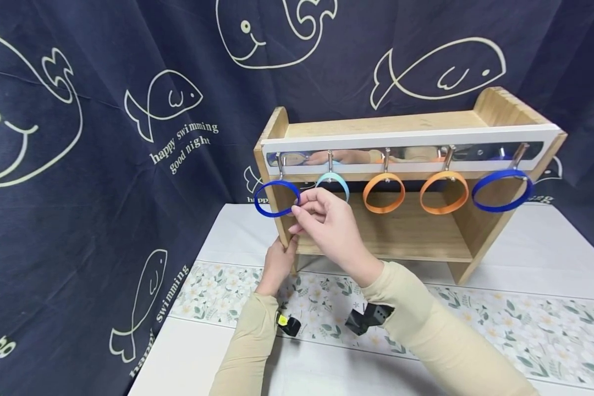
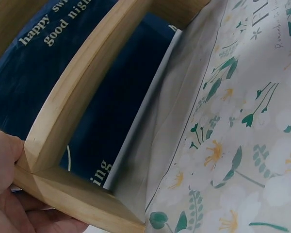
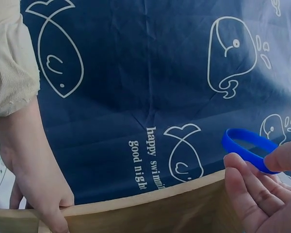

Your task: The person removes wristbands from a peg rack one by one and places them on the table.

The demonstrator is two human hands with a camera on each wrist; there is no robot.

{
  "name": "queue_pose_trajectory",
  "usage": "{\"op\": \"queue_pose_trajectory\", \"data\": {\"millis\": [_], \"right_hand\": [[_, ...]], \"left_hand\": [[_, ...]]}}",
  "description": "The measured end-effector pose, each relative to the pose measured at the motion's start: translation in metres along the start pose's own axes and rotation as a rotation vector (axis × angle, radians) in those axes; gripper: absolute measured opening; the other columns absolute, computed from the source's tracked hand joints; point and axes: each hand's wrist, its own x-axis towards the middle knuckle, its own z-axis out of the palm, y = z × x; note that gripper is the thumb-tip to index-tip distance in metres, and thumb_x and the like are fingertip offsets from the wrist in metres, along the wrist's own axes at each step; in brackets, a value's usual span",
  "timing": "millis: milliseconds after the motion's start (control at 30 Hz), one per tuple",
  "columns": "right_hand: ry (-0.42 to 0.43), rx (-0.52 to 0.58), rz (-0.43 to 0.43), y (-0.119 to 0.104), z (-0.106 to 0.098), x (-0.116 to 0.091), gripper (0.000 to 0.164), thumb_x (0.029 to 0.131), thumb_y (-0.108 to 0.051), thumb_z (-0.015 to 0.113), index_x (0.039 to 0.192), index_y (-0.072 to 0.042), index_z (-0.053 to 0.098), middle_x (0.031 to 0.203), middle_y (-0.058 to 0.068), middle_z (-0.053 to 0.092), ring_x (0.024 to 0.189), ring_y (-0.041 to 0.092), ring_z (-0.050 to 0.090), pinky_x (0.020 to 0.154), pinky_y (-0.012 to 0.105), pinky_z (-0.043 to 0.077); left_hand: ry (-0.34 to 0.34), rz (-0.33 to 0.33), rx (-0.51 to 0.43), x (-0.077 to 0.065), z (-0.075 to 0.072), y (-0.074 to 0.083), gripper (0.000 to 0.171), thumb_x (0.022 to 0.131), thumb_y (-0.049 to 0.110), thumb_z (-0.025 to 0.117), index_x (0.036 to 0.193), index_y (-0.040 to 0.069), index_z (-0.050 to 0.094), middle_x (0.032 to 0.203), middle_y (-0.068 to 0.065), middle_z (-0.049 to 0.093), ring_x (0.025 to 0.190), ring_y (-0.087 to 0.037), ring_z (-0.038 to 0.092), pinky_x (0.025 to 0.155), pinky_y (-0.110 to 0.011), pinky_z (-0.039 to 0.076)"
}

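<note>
My right hand point(image 1: 329, 223) pinches a dark blue silicone wristband point(image 1: 263, 211) between thumb and fingertips at its right side. The band's top edge meets the leftmost hook point(image 1: 280, 164) in the head view. In the right wrist view the same wristband point(image 3: 229, 141) is tilted between thumb and fingers. Low on the shelf's left side, my left hand point(image 1: 279, 261) grips the front edge of the wooden shelf point(image 1: 272, 132). The left wrist view has the left thumb and fingers point(image 2: 2, 145) around a wooden corner.
Along the hook rail point(image 1: 411, 137) hang a light blue band point(image 1: 345, 188), an orange band point(image 1: 386, 210), a second orange band point(image 1: 443, 211) and another dark blue band point(image 1: 500, 208). The shelf stands on a floral-striped tablecloth point(image 1: 322, 302). Behind it is a navy fish-print curtain point(image 1: 178, 44).
</note>
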Motion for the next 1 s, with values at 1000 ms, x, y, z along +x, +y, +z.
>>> {"op": "queue_pose_trajectory", "data": {"millis": [1000], "right_hand": [[-0.068, 0.064, 0.092, -0.002, -0.019, -0.03, 0.015, 0.094, 0.002, 0.061, 0.105, 0.01, 0.055, 0.089, 0.019, 0.07, 0.071, 0.025, 0.071, 0.07, 0.04, 0.057]], "left_hand": [[0.043, 0.027, -0.001, -0.002, 0.001, 0.001, 0.033, 0.101, 0.033, 0.052, 0.103, 0.002, 0.062, 0.082, -0.011, 0.063, 0.071, -0.022, 0.056, 0.067, -0.039, 0.048]]}}
